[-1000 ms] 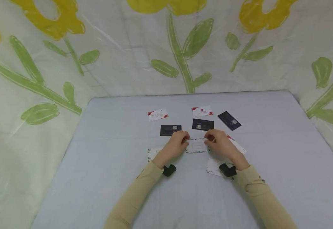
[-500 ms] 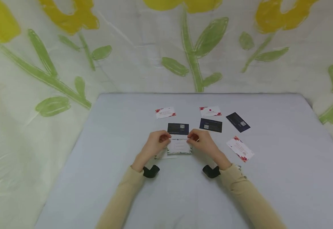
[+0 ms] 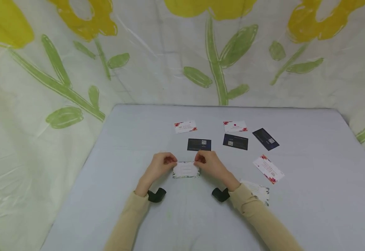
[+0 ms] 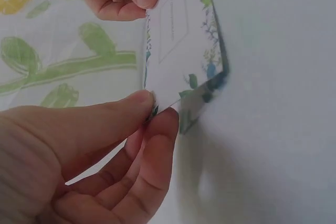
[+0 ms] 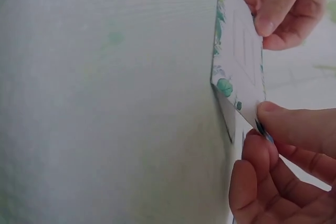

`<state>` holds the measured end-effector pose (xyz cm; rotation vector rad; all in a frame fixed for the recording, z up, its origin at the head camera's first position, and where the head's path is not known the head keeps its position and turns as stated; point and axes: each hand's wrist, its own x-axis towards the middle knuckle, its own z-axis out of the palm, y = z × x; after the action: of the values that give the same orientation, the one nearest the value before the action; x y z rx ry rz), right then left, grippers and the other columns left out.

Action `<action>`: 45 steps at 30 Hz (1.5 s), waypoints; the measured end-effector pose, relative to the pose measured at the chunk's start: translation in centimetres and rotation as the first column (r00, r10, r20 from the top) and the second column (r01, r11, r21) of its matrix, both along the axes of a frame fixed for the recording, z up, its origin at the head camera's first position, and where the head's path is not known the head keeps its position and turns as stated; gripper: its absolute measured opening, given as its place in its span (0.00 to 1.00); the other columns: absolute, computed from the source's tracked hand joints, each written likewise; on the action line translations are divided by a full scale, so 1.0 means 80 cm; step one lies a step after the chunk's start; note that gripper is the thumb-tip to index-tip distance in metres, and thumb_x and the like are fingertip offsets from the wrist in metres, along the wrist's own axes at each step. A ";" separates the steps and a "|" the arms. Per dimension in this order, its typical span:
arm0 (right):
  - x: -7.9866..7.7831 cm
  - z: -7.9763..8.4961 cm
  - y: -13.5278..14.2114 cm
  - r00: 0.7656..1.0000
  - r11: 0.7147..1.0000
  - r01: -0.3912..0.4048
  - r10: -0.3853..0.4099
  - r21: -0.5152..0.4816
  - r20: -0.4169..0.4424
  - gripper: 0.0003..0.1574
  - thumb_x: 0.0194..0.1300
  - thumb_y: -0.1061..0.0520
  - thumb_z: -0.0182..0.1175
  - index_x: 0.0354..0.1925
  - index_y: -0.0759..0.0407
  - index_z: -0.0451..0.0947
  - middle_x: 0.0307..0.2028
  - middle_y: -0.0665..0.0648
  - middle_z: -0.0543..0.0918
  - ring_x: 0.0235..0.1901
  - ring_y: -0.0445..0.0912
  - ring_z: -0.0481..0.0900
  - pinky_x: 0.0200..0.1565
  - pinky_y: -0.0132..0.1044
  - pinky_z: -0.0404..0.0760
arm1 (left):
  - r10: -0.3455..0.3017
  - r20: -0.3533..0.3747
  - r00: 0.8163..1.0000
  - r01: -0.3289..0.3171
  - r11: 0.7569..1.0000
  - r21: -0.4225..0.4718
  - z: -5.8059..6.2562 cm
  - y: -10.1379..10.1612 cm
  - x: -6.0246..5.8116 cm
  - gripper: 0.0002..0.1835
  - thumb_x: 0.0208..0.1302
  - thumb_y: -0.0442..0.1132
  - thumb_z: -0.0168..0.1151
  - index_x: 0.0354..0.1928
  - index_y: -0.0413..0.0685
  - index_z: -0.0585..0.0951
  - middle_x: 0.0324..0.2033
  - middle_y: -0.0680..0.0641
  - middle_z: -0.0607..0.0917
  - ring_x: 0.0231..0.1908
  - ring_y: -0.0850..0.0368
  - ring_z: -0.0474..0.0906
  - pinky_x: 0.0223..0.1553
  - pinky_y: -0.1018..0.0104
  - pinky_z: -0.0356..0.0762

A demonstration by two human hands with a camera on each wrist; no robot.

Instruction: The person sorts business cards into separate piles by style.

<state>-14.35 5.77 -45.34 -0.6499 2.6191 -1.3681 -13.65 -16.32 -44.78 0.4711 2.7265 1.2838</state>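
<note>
Pinched tight at thumb and fingers, each grip, left hand [image 3: 159,166] and right hand [image 3: 213,166], holds a far corner of the leaf-bordered card [image 3: 186,170] over the worktop [image 3: 107,174] — its left edge well apart, a dark card [image 3: 196,144] just beyond. Wrist views show a second card [image 4: 194,113] underneath — hidden from the head view.

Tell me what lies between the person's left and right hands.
A white leafy-bordered card, pinched near its far corners by the left hand and the right hand; the head view shows it.
</note>
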 end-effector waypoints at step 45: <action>0.054 0.034 0.183 0.970 0.964 0.106 -0.046 0.242 -0.240 0.11 0.57 0.62 0.64 0.40 0.65 0.79 0.33 0.53 0.78 0.35 0.46 0.76 0.38 0.43 0.76 | -0.356 -0.084 0.931 0.334 0.921 -0.203 0.031 0.129 0.015 0.14 0.60 0.36 0.62 0.47 0.38 0.78 0.41 0.45 0.80 0.41 0.55 0.75 0.43 0.69 0.73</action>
<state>-10.03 20.37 -42.59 -0.7164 2.9648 -0.9995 -12.45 -5.97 -42.31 0.9850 2.6564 0.9300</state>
